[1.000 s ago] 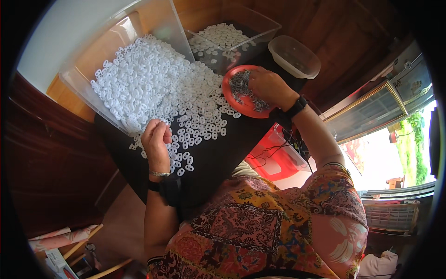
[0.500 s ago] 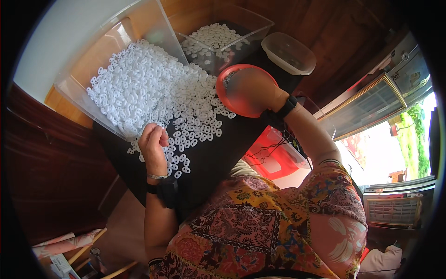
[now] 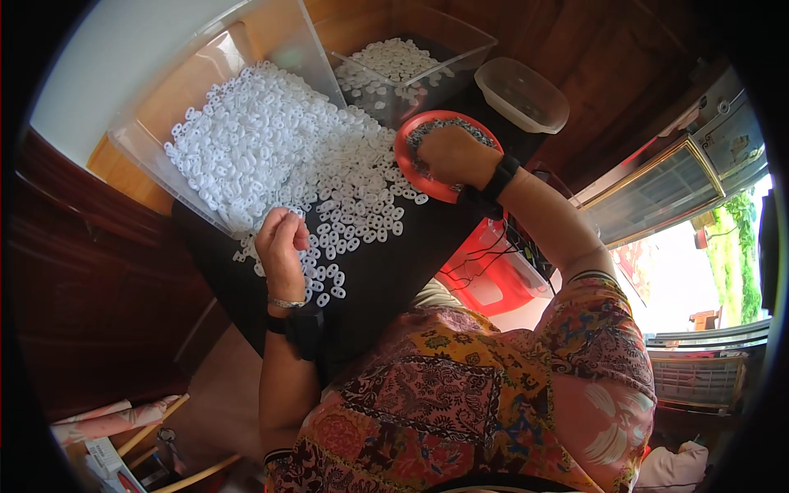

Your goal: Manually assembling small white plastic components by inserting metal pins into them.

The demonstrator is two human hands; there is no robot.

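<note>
My right hand [image 3: 460, 156] reaches down into a round red bowl [image 3: 406, 161] that holds many small grey metal-looking pieces [image 3: 421, 134]. Its fingertips are hidden among them. At the near end of a heap of small white oval plastic pieces with two holes each [image 3: 271, 140], my left hand [image 3: 281, 242] is curled closed, thumb against the fingers. Whatever it may hold is hidden. Loose white pieces [image 3: 337, 246] lie flat on the black tabletop [image 3: 386, 271] just right of that hand.
A clear plastic bin [image 3: 152, 177] lies tipped toward me, the white heap spilling from it. Behind stand a second clear bin [image 3: 460, 62] with more white pieces and a shallow translucent tub [image 3: 526, 123]. A red container [image 3: 481, 283] with black cables sits below the table's right edge.
My right hand stays in the red bowl, shifted slightly; it was blurred and is now sharp. The left hand remains curled beside the white pieces. The whole view has shifted slightly.
</note>
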